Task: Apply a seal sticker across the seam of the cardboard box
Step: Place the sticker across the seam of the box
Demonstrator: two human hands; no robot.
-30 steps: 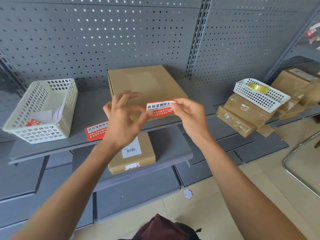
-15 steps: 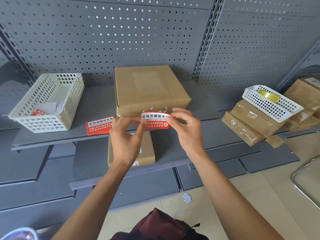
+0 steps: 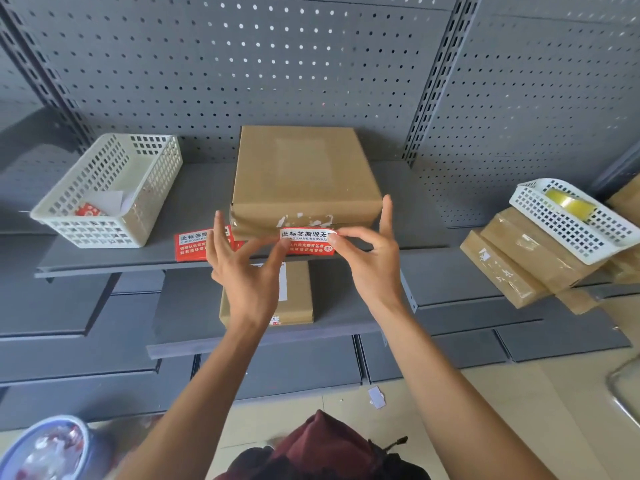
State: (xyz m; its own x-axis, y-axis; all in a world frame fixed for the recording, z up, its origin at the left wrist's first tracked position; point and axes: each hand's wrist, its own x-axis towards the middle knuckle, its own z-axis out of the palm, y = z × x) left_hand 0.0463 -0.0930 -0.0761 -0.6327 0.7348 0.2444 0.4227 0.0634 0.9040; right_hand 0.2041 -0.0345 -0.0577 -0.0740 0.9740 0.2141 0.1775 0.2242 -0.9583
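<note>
My grey shelf (image 3: 408, 206) carries 1 cardboard box (image 3: 304, 178) at centre, 1 white basket (image 3: 107, 188) to its left, and 1 red sticker sheet (image 3: 192, 245) near the front edge.

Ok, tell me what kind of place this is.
Probably a shop stockroom or parcel-packing corner: grey pegboard shelving, taped cardboard parcels stacked at the right, and white baskets holding stickers and tape.

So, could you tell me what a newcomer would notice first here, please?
Two hands, left hand and right hand, hold a red sticker at the front of a box mid-shelf. A second sticker lies to the left, near a white basket.
</note>
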